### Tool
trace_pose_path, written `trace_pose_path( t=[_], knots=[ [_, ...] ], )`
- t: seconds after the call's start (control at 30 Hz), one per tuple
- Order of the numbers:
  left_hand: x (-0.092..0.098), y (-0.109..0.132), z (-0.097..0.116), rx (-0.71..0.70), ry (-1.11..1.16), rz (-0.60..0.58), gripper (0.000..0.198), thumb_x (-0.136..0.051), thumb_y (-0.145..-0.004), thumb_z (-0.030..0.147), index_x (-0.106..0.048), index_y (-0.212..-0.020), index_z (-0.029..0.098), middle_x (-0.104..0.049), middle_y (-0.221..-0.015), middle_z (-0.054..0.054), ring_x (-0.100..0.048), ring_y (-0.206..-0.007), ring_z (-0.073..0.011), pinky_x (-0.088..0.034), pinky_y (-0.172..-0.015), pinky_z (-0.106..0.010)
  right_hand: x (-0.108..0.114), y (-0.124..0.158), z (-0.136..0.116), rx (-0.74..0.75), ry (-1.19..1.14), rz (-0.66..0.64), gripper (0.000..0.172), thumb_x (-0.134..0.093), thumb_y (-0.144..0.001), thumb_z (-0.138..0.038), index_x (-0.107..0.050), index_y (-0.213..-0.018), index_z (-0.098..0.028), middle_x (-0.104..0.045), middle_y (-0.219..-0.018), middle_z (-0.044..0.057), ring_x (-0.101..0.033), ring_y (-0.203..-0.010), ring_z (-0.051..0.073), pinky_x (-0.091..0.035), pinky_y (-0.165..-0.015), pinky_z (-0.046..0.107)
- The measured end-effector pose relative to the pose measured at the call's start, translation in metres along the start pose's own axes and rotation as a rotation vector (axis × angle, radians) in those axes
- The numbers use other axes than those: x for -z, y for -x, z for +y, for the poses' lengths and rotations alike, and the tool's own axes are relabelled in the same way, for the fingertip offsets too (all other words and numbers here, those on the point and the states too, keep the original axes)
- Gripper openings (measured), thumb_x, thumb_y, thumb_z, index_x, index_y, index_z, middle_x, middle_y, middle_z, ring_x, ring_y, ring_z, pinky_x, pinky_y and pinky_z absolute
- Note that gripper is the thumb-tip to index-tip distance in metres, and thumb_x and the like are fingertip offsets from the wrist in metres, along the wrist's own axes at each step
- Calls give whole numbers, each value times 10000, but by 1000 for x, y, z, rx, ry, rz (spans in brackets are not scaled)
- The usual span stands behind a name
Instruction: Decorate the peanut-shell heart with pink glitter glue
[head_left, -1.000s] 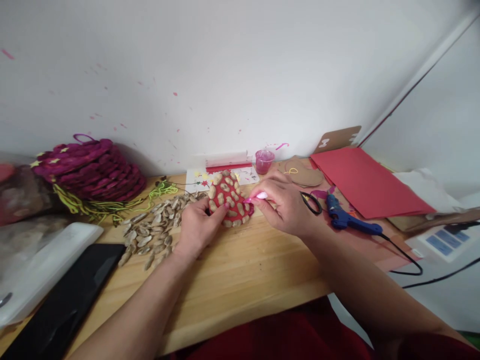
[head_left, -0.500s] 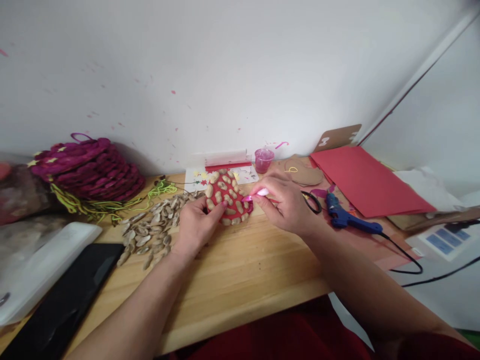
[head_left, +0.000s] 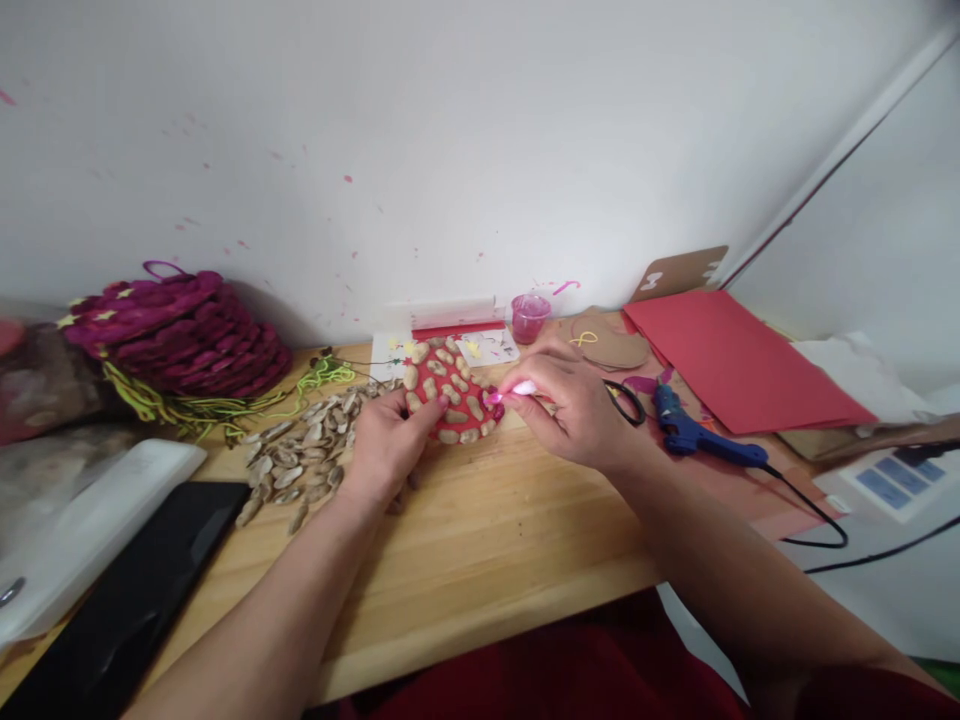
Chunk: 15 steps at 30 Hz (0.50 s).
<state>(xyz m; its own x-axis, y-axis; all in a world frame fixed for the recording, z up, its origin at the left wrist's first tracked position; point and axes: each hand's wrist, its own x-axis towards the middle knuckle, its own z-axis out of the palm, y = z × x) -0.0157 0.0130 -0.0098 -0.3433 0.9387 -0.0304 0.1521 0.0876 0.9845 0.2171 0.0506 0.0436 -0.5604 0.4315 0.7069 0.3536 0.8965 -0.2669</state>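
Note:
My left hand [head_left: 391, 440] grips the near left edge of a red disc [head_left: 459, 407], its thumb on top. Peanut shells cover much of the disc's face, and a few at its right edge are coloured magenta. In my right hand [head_left: 562, 405] is a paintbrush [head_left: 517, 391] with a whitish handle and a bright pink tip, pinched between thumb and fingers. The tip touches the shells at the disc's right edge. Loose peanut shells [head_left: 300, 455] lie in a heap left of my left hand. Behind the disc stands a small cup of pink paint [head_left: 529, 318].
At the left back sits a stack of magenta discs [head_left: 180, 340] with yellow-green yarn. A black phone-like slab [head_left: 135, 600] lies front left. On the right are a blue glue gun [head_left: 701, 435] with its cord, scissors [head_left: 628, 403], red sheets [head_left: 739, 360] and cardboard pieces [head_left: 611, 345].
The disc has shifted slightly left and tilted a little in my left hand. More magenta shows at its right edge, where the brush tip stays.

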Motion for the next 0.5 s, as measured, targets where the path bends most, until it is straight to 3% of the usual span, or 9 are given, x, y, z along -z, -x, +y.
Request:
trace_pose_path(
  t=[0.23,0.5],
  knots=[
    [2,-4,-7,28,17,27,392,-847,-635,534,-662,-641,189,-575,-511,27,-405,-444,-109,-280,-446,-244,1,0,0,-9,-14,2,95,-623,-1009,-196,-664,-925,-215,-759,-867,26,-635,-890,217,-477,-846,382],
    [2,-3,-5,10,23,17,376,-859,-633,508,-691,-651,172,-631,-555,8,-432,-474,-108,-307,-467,-239,1,0,1,-6,-19,-14,100,-614,-1009,-187,-660,-927,-218,-759,-870,27,-632,-894,221,-481,-843,383]
  ],
)
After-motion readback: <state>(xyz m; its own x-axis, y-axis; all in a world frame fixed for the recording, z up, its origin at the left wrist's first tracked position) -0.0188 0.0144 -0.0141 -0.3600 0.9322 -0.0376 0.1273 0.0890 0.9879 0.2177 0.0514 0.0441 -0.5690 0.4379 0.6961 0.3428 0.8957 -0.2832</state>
